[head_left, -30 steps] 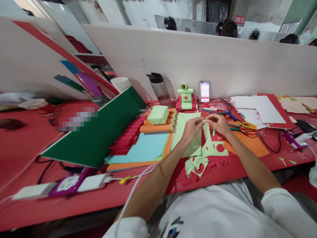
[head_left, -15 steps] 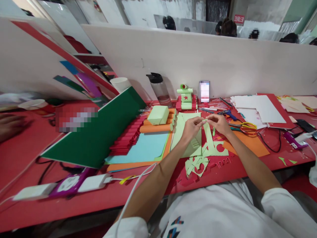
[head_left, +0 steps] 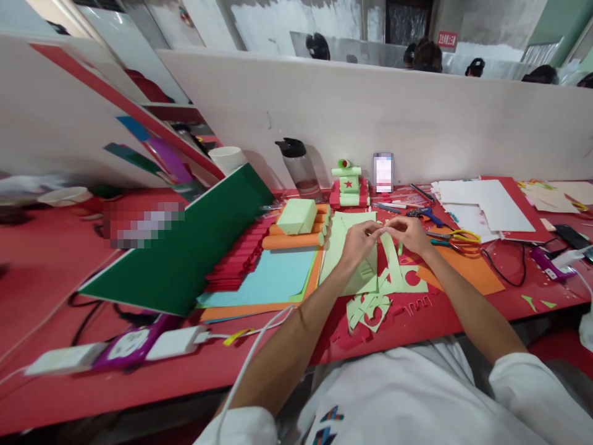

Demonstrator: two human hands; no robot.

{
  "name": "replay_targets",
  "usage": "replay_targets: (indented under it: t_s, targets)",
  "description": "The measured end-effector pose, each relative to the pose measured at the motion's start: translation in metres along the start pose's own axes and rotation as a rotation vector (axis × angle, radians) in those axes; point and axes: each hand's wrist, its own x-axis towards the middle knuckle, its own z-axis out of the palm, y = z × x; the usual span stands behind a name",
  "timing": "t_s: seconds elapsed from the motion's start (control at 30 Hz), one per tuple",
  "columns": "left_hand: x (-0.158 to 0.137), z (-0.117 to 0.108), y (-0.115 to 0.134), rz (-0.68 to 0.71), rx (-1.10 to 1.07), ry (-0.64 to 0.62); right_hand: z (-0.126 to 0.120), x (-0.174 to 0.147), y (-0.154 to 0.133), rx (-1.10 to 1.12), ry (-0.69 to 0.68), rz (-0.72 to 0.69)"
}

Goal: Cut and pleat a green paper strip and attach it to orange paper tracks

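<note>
My left hand [head_left: 357, 245] and my right hand [head_left: 410, 235] meet fingertip to fingertip above the desk, both pinching. Between them is the upper end of a narrow light green paper strip [head_left: 393, 259], which curves down below my fingers; the pinched end is mostly hidden. Under my left hand lies a light green sheet [head_left: 340, 247]. Light green offcuts [head_left: 368, 309] are heaped nearer to me, beside a cut-out piece with a round hole [head_left: 420, 282]. Yellow-handled scissors [head_left: 464, 238] rest right of my right hand on orange paper [head_left: 472, 269].
A paper tank model [head_left: 349, 185] stands behind my hands, near a phone [head_left: 383, 173] and a bottle [head_left: 299, 167]. Orange rolls [head_left: 291, 240] carry a light green paper block [head_left: 297, 216]. Red folded strips [head_left: 238, 259], a tilted green board [head_left: 185, 247] and a power strip [head_left: 127, 346] lie left.
My fingertips have drawn closer together over the strip, hiding its end, and the strip bends more. At the far left, another person's hand has left the view.
</note>
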Motion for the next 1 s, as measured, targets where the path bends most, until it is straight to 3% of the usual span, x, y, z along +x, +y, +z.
replay_targets:
  t_s: [0.27,0.5,0.8,1.0]
  targets:
    - [-0.0017,0.0015,0.0022,0.027,0.008,-0.036,0.0013,-0.0004,0.0015,-0.076,0.026,-0.018]
    - [-0.002,0.0037,0.0007,0.06,0.026,0.013,0.0001,0.0009,0.0,-0.059,0.068,0.008]
    - [0.0009,0.0003,-0.0036,0.047,-0.008,0.048,-0.0027,0.0009,-0.0003,0.02,-0.087,-0.033]
    - [0.0,0.0012,-0.0005,0.06,-0.014,0.025,-0.0014,0.0005,0.0017,-0.026,0.017,-0.058]
